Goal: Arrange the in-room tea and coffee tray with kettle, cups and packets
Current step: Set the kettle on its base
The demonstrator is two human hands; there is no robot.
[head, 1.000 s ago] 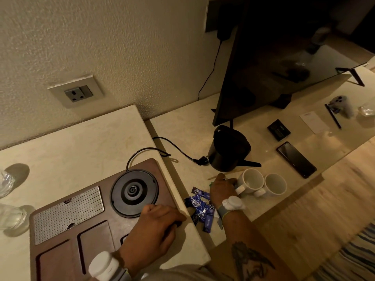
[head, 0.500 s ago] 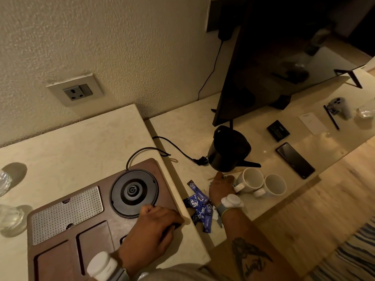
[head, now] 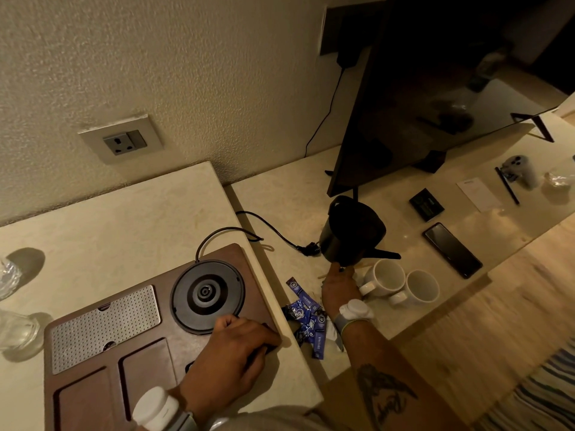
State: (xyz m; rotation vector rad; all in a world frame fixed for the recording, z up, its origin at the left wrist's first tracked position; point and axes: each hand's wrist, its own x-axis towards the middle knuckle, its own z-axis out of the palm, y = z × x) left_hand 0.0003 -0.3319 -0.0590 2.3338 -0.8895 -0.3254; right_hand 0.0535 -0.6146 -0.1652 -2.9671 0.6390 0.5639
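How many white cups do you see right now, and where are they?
2. Both stand on the lower counter, right of the tray: one cup beside the right hand, just below the black kettle; the other touching it on its right. None looks hidden.

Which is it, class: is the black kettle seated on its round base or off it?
Off. The black kettle stands on the lower counter beside the white cups, while the round base lies bare on the wooden tray.

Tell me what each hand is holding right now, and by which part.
The left hand grips the wooden tray at its right edge. The right hand reaches between kettle and nearer mug; what it holds cannot be told.
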